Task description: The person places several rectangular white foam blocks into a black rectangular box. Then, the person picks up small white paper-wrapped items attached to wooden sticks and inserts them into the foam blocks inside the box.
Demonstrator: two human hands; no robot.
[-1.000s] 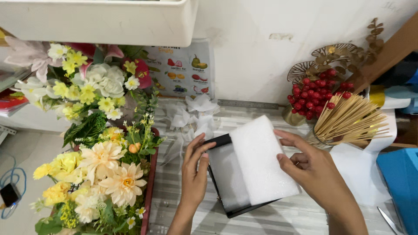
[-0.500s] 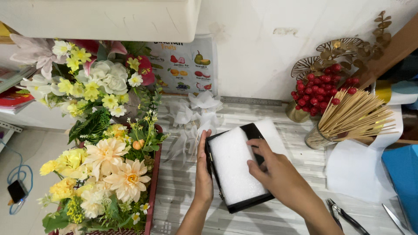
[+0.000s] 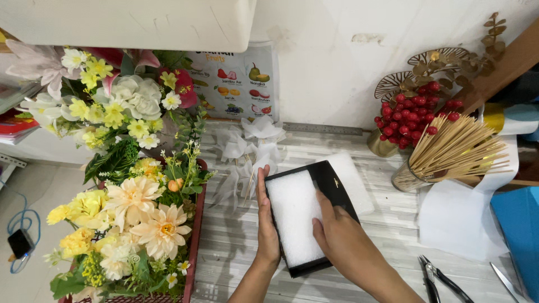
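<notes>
Head camera looks down on a pale striped desk (image 3: 236, 247) set against a white wall. Near the middle of the desk lies a shallow black box (image 3: 331, 185) with a white foam block (image 3: 295, 219) seated inside it, filling most of the tray.

The left hand (image 3: 266, 224) lies flat along the box's left edge, its fingers (image 3: 261, 188) straight and pressed against the rim, bracing rather than gripping. The right hand (image 3: 342, 238) rests on top of the foam at its right side, fingers (image 3: 324, 207) spread and flattened onto the white surface; nothing is pinched or lifted.

By its look the foam should be very light, soft and easily dented or crumbled, so broad flat pressure would suit it better than fingertip pinching. The box seems thin and fairly stiff, probably light too; its long side walls look the safest place to take hold.

Just beyond the box's far right corner lies a second white foam piece (image 3: 353, 179). Toward the back edge sits a cluster of white ribbon bows (image 3: 252, 146). Along the left edge stands a trough of yellow and cream artificial flowers (image 3: 129, 207). At the back right are red berries (image 3: 412, 115) in a gold pot and a glass of wooden skewers (image 3: 455, 148). Pliers (image 3: 441, 280) lie near the front right corner, beside white paper (image 3: 455, 221).
</notes>
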